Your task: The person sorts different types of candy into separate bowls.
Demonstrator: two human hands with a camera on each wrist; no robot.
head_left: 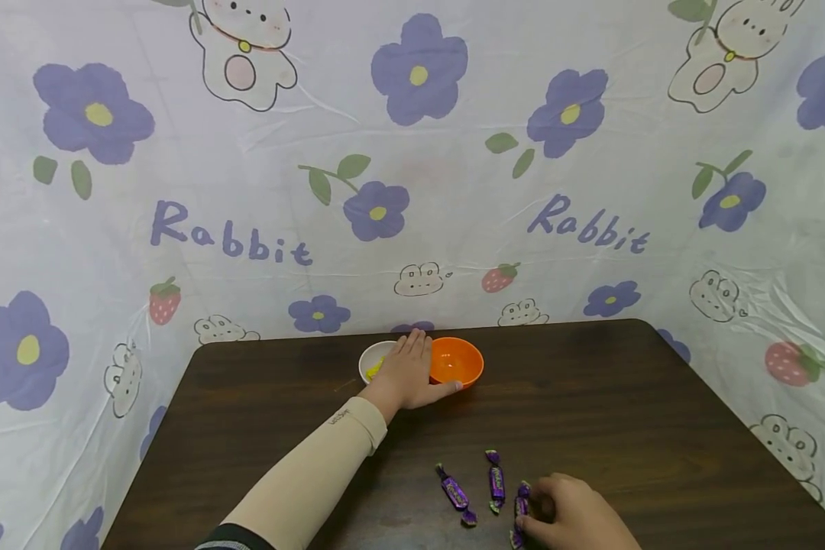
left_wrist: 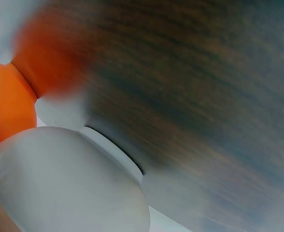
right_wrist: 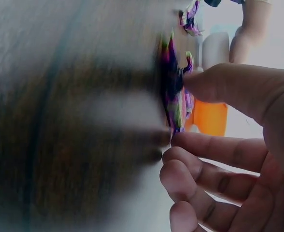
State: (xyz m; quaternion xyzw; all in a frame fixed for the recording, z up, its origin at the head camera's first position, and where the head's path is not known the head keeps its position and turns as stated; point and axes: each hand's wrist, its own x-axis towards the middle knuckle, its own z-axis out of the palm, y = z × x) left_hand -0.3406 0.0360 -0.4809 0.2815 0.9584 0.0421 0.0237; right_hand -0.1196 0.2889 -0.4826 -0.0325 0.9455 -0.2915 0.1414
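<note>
My left hand (head_left: 409,374) lies over the gap between a white bowl (head_left: 371,356) and an orange bowl (head_left: 464,360), fingers straight and thumb at the orange bowl's front rim. The white bowl holds something yellow (head_left: 374,369) and is partly hidden by the hand. Near the front edge, my right hand (head_left: 574,512) reaches in from the right. Its thumb and index fingertips stand apart at a purple wrapped candy (head_left: 520,513) on the table. In the right wrist view, the thumb (right_wrist: 205,84) overlaps that candy. Two more wrapped candies (head_left: 496,481) (head_left: 456,493) lie to its left.
The dark wood table (head_left: 626,412) reaches back to a white cloth (head_left: 454,160) printed with rabbits and flowers. Both bowls stand side by side near the back edge. My left forearm, in a beige sleeve (head_left: 309,473), crosses the table's left half.
</note>
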